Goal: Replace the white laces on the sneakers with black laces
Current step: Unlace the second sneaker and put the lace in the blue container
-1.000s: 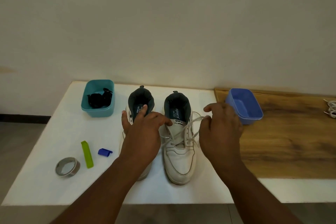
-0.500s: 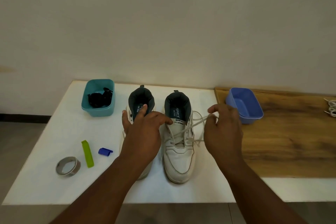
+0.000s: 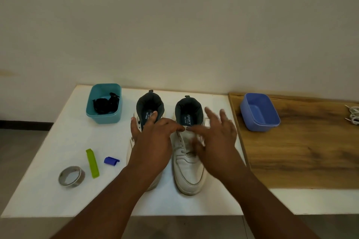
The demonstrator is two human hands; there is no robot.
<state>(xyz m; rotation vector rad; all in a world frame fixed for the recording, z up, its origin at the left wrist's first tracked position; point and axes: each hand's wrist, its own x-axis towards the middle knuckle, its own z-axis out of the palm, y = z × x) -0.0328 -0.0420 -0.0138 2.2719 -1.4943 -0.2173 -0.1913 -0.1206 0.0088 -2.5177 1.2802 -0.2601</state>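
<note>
Two white sneakers stand side by side on the white table (image 3: 58, 141), toes toward me. My left hand (image 3: 153, 141) rests on the left sneaker (image 3: 149, 103), thumb on its outer side, one finger at the collar, another reaching to the right sneaker's tongue. My right hand (image 3: 215, 141) hovers blurred over the right sneaker (image 3: 189, 176), fingers spread and holding nothing. White laces (image 3: 181, 148) are threaded in the right sneaker. Black laces (image 3: 104, 104) lie bundled in a teal box (image 3: 104, 116) at the back left.
An empty blue box (image 3: 260, 124) sits on the wooden board (image 3: 301, 151) to the right. A tape roll (image 3: 71, 176), a green clip (image 3: 92, 163) and a small blue piece (image 3: 111, 160) lie front left. White cord (image 3: 353, 114) lies at the far right edge.
My right hand let go of the white lace ends it was pulling to the right and swung back over the right sneaker with spread fingers. My left hand stayed put.
</note>
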